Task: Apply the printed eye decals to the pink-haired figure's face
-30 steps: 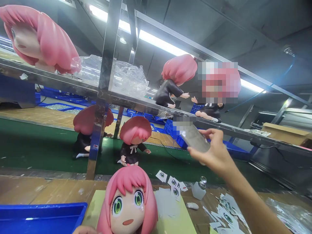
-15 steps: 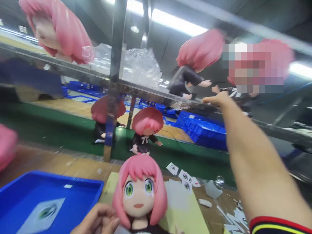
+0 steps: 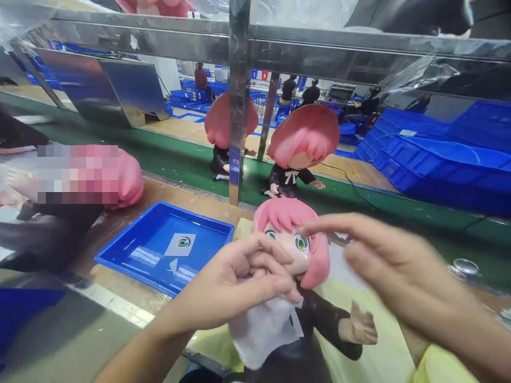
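A pink-haired doll (image 3: pixel 296 246) with green eyes and a black dress stands right in front of me on a yellow-green mat (image 3: pixel 359 319). My left hand (image 3: pixel 239 282) is closed on the doll's neck and on the white cloth piece (image 3: pixel 261 330) at its chest. My right hand (image 3: pixel 383 260) is blurred, with its fingers spread. Its forefinger tip touches the hair at the doll's forehead, above one eye. The doll's own arm (image 3: pixel 357 330) sticks out to the right below my right hand.
A blue tray (image 3: pixel 131 250) holding an eye sticker sheet (image 3: pixel 181 244) lies to the left. Two more dolls (image 3: pixel 303 149) stand on the green belt (image 3: pixel 167 154) behind a steel post (image 3: pixel 237 106). Another doll (image 3: pixel 120 181) lies at the left. Blue crates (image 3: pixel 439 154) are stacked at the right.
My right hand came down from the upper shelf to the doll's head and no longer holds the flat object. My left hand moved up onto the doll's chest. The view tilted downward.
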Action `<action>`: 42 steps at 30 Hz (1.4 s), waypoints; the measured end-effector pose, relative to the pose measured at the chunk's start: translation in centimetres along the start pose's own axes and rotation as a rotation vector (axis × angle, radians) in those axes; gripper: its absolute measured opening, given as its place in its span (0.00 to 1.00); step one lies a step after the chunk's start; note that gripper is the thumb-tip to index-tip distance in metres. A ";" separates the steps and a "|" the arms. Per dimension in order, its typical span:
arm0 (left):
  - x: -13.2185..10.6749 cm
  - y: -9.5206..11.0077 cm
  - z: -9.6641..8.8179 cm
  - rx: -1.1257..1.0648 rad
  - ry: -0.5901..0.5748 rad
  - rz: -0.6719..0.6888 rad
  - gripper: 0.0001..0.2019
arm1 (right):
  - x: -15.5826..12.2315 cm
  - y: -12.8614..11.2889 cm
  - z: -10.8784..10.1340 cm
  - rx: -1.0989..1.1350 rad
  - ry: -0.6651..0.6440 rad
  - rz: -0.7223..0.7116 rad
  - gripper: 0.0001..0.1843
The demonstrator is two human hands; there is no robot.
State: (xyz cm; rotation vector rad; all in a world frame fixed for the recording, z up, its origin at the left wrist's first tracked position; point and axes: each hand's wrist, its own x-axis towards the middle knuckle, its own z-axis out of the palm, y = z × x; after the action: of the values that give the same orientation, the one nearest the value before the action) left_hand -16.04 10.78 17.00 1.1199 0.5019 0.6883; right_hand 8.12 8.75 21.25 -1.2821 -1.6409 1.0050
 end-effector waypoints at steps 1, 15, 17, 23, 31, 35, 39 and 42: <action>0.3 0.4 0.5 0.019 -0.013 0.019 0.06 | -1.4 0.2 1.5 0.079 -0.108 0.037 0.18; 1.3 2.0 2.8 0.446 0.039 0.095 0.18 | -4.4 2.3 5.7 0.463 -0.031 0.028 0.14; 1.0 2.1 2.1 0.498 0.037 -0.028 0.23 | -4.9 2.3 5.4 0.515 0.055 0.020 0.15; 0.3 1.6 1.8 0.393 0.038 -0.032 0.16 | -6.3 2.5 4.7 0.668 0.101 0.040 0.19; 0.7 0.0 4.3 0.273 0.052 0.256 0.08 | -6.6 1.2 5.6 0.807 -0.148 0.263 0.25; 0.7 0.1 4.1 0.412 0.046 0.322 0.14 | -6.1 1.7 6.1 0.799 -0.104 0.244 0.21; 0.7 0.2 3.5 0.420 0.081 0.254 0.15 | -5.8 2.5 5.9 0.752 0.098 0.159 0.16; 0.8 0.1 3.5 0.334 0.079 0.141 0.16 | -5.7 2.7 5.7 0.762 0.104 0.148 0.14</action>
State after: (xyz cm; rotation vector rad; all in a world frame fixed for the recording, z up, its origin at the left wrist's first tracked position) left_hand -13.18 9.15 18.33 1.4558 0.6253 0.7928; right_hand 4.64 3.03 16.06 -0.9089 -0.9307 1.4394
